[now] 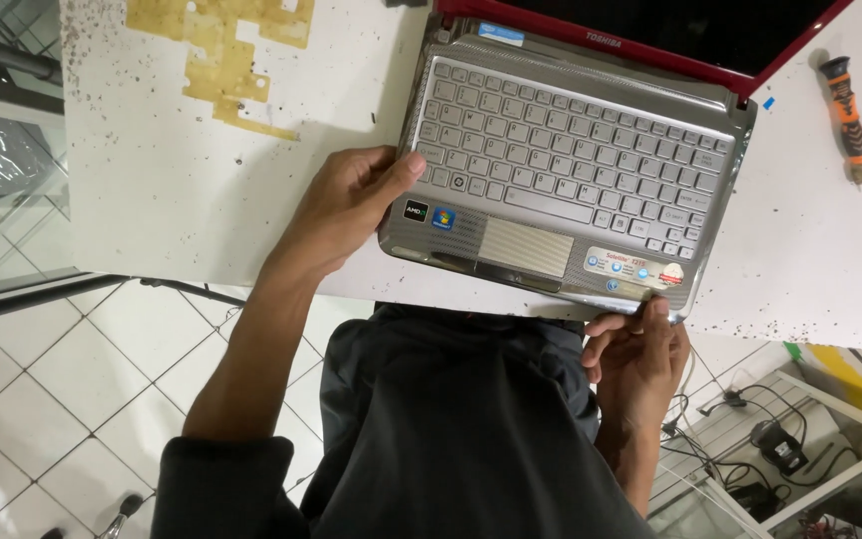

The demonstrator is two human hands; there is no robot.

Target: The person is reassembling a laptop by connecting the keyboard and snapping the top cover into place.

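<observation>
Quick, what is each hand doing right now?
Left hand: gripping the left edge of the silver laptop.
Right hand: pinching the laptop's front right corner.

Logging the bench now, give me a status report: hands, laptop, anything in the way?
Left hand grips laptop left edge. Right hand pinches front right corner. Laptop open on white table. Orange screwdriver lies apart.

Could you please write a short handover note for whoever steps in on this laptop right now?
Left hand: grips the left edge of the open laptop, thumb on the palm rest beside the keyboard.
Right hand: fingertips at the laptop's front right corner, by the stickers.
The silver laptop with its red lid sits on the white speckled table, front edge overhanging.
An orange-handled screwdriver lies untouched on the table to the right.
Done: nothing visibly opened; keyboard and casing intact.
Left: everything on the casing.
</observation>
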